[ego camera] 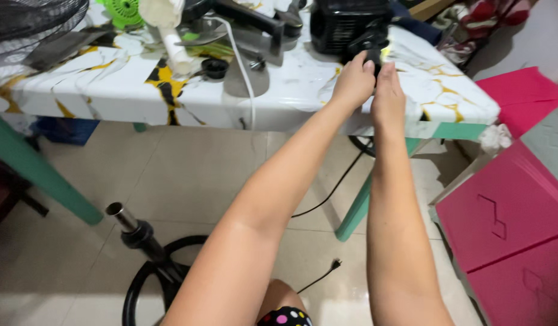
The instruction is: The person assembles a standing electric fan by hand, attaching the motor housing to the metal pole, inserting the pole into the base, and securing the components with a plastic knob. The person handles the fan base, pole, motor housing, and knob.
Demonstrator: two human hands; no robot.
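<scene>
Both my arms reach forward to the table with the white, yellow and black marbled cover. My left hand and my right hand close together around a small black part at the table's front right. That part sits in front of a black boxy device. My fingers hide most of the small part, so its shape is unclear.
A white cable, a black round cap, a white tube and a green fan piece lie on the table. A fan stand with a black ring base rests on the tiled floor. Pink boxes stand right. A black cord with plug trails underneath.
</scene>
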